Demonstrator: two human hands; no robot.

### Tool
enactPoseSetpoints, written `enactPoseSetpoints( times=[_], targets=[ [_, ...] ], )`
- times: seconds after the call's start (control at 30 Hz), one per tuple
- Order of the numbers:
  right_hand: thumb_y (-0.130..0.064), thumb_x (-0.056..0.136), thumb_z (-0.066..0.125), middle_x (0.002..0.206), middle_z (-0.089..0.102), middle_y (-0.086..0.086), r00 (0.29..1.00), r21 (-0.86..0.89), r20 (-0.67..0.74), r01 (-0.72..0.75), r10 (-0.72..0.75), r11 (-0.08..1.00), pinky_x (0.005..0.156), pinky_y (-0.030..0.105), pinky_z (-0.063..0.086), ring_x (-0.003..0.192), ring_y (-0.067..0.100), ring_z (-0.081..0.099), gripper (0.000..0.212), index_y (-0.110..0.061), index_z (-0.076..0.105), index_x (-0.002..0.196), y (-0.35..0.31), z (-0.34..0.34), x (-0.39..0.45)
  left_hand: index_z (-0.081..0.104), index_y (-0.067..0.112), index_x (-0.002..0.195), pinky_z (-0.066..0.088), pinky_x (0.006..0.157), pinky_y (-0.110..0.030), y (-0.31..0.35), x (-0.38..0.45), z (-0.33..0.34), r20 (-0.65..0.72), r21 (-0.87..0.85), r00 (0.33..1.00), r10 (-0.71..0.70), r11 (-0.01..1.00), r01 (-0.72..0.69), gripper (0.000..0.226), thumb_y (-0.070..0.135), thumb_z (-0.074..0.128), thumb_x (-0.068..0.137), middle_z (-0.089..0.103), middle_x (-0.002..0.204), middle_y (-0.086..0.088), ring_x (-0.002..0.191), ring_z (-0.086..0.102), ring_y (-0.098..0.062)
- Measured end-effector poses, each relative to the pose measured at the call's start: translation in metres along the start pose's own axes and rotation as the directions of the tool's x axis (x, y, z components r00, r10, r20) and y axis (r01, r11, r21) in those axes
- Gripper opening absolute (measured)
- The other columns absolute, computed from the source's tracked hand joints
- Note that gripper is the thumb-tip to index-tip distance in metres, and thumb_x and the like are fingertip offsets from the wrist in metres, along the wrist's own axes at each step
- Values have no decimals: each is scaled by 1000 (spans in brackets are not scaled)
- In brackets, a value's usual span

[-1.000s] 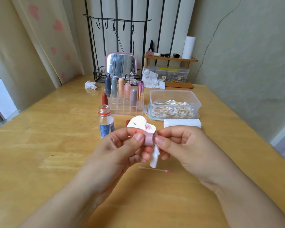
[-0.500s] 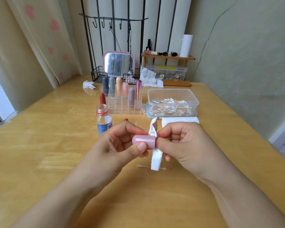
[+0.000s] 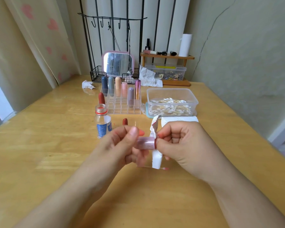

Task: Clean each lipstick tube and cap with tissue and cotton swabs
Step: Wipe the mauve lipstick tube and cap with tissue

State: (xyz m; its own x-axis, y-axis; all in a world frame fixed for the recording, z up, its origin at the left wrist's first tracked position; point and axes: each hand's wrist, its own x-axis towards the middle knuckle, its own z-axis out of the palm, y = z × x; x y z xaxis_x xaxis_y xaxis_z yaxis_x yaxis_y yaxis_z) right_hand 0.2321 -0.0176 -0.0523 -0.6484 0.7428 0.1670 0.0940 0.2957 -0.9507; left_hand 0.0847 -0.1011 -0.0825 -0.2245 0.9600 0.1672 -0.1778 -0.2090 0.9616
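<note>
My left hand (image 3: 120,145) grips a pale pink lipstick cap (image 3: 146,143) held sideways above the wooden table. Against the cap's right end my right hand (image 3: 181,143) pinches a folded white tissue (image 3: 155,155) stained red at its top edge. A used cotton swab (image 3: 163,168) with a pink tip lies on the table under the hands, partly hidden. A dark red lipstick piece (image 3: 125,121) stands just behind my left hand.
A clear organizer (image 3: 122,109) holds several coloured lipsticks. An open small bottle (image 3: 103,122) stands left of it, a red lipstick (image 3: 101,98) behind that. A plastic box of cotton swabs (image 3: 171,102) and a tissue pack (image 3: 179,120) sit to the right. A mirror, rack and shelf line the back.
The tissue went from a spread wad over the cap to a folded strip pressed at the cap's right end. The cap has turned sideways and both hands have shifted slightly.
</note>
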Motion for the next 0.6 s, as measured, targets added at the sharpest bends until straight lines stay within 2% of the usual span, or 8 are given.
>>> enactPoseSetpoints(
  times=[0.1, 0.2, 0.27, 0.33, 0.4, 0.47, 0.6],
  targets=[
    [-10, 74, 74, 57, 54, -4, 999, -4, 10, 46, -46, 999, 47, 28, 43, 51, 9, 47, 19, -20, 66, 61, 2, 1, -1, 69, 17, 72, 47, 56, -21, 1, 0, 0, 12, 86, 1000, 9, 996, -10, 23, 39, 65, 78, 60, 63, -10, 54, 52, -16],
    [-20, 66, 78, 53, 55, -8, 1000, -9, 4, -11, 11, 1000, 46, 27, 42, 45, 8, 50, 16, -19, 63, 60, 1, -1, 1, 63, 9, 77, 49, 64, -20, 0, 0, 0, 28, 94, 993, 111, 989, -113, 8, 16, 66, 76, 66, 71, -5, 62, 58, -12],
    [-14, 70, 73, 52, 54, -6, 999, 10, 2, -32, 32, 999, 46, 26, 41, 43, 8, 49, 16, -17, 60, 60, 1, -3, 2, 60, 6, 84, 51, 70, -20, -1, 0, 0, 20, 67, 992, 122, 990, -123, 14, 11, 68, 74, 67, 74, -3, 69, 61, -11],
    [-10, 71, 70, 52, 54, -6, 1000, 6, -8, -14, 14, 1000, 44, 25, 41, 43, 8, 49, 17, -18, 60, 60, 1, -3, 2, 61, 7, 92, 52, 70, -23, -2, 1, 0, 1, 22, 998, 65, 998, -65, 30, 26, 73, 73, 66, 74, -7, 68, 61, -15],
    [-12, 70, 69, 51, 53, -8, 1000, -13, -18, 6, -7, 1000, 44, 26, 42, 43, 7, 49, 15, -19, 61, 58, 1, -1, 1, 61, 2, 96, 51, 62, -25, 1, 1, 1, -19, 17, 999, -30, 999, 30, 46, 44, 67, 78, 62, 69, -12, 60, 57, -20],
    [-18, 67, 68, 52, 54, -9, 1000, -28, -11, 7, -7, 1000, 44, 27, 42, 45, 7, 49, 10, -21, 63, 58, 1, 0, 0, 63, -3, 91, 47, 55, -23, 1, 1, 1, -25, 67, 998, -65, 996, 67, 49, 45, 63, 85, 60, 64, -12, 54, 52, -19],
    [-18, 66, 67, 50, 53, -9, 1000, -20, -22, -11, 11, 1000, 43, 27, 41, 43, 7, 48, 10, -19, 60, 59, 2, 0, 1, 69, 15, 74, 50, 62, -21, -1, 2, -1, -1, 81, 999, 48, 996, -47, 4, 18, 66, 75, 64, 67, -7, 59, 56, -13]
  ],
)
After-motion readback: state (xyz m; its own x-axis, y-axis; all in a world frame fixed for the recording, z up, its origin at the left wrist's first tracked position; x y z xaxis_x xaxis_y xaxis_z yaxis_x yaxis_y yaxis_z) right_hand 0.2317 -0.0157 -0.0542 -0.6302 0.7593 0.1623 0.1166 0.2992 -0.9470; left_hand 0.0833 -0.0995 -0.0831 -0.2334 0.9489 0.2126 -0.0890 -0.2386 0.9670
